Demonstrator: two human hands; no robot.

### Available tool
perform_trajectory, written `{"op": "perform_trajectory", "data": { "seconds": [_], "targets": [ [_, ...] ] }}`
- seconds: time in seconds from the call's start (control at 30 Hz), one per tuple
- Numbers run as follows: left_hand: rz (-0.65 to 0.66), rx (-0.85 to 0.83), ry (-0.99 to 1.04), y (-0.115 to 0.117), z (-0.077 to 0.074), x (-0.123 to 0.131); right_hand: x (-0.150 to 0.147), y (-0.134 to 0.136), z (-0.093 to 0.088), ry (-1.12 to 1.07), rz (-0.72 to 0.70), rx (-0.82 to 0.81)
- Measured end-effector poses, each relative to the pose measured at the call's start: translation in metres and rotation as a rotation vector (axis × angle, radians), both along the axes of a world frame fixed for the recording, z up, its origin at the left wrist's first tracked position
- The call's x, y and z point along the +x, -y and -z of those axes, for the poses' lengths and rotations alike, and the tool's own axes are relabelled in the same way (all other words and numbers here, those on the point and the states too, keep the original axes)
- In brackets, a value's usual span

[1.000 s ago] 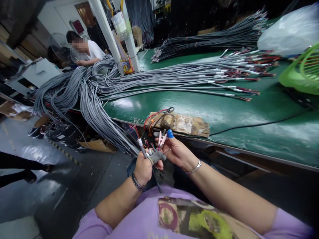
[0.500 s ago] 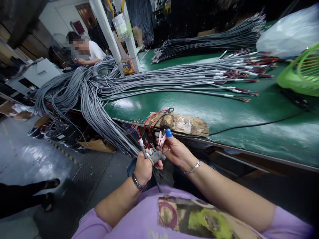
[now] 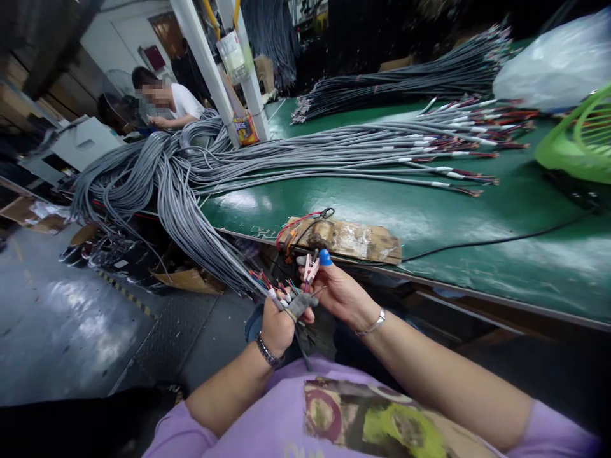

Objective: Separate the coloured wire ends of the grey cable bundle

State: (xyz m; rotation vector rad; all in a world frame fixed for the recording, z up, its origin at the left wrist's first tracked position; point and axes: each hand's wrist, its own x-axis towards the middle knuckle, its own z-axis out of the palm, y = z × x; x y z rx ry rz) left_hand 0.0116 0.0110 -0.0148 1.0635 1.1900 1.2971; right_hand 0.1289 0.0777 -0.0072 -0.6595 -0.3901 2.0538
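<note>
My left hand (image 3: pixel 281 321) is closed around the ends of several grey cables, whose coloured wires (image 3: pixel 260 278) fan out above the fist. A grey cover wraps part of its fingers. Close on the right, my right hand (image 3: pixel 341 289) has a blue cap on one fingertip. Its fingers are pinched at a thin wire beside a pink clip (image 3: pixel 311 270). The clip sits between the hands, near the bench edge. Just beyond it, a taped wooden board (image 3: pixel 353 240) lies on the green bench, with red and black leads at its left end.
Long grey cables (image 3: pixel 286 149) run across the green bench (image 3: pixel 477 254) and hang over its left edge. Darker cables (image 3: pixel 401 83), a plastic bag (image 3: pixel 548 63) and a green basket (image 3: pixel 580 137) are farther back. A person (image 3: pixel 176 102) sits at the far left.
The coloured wire ends at my left fist have tipped down to the left. At the lower left, the other person's dark-clothed legs have shifted right. My right hand keeps nearly the same pose.
</note>
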Motion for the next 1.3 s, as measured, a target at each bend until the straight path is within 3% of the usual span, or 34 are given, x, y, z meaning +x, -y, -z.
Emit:
{"op": "perform_trajectory", "data": {
  "seconds": [0.2, 0.37, 0.5, 0.63, 0.77, 1.0, 1.3],
  "targets": [
    [0.041, 0.018, 0.004, 0.008, -0.002, -0.005, 0.015, 0.007, 0.002, 0.032, -0.185, 0.135],
    [0.021, -0.024, -0.051, 0.016, 0.005, -0.012, 0.027, 0.020, 0.007, 0.168, -0.323, 0.305],
    [0.031, -0.015, -0.084, 0.017, 0.006, -0.013, 0.025, 0.028, 0.005, 0.295, -0.304, 0.414],
    [0.120, -0.038, -0.166, 0.017, -0.004, -0.013, 0.021, 0.031, -0.001, 0.372, -0.235, 0.426],
    [0.200, -0.063, -0.224, 0.017, -0.012, -0.015, 0.021, 0.034, -0.002, 0.372, -0.277, 0.421],
    [0.067, -0.091, -0.072, 0.017, -0.002, -0.011, 0.017, 0.036, -0.002, 0.431, -0.138, 0.366],
    [-0.027, -0.027, -0.021, 0.017, 0.005, -0.009, 0.013, 0.037, 0.001, 0.370, -0.138, 0.372]
  ]
}}
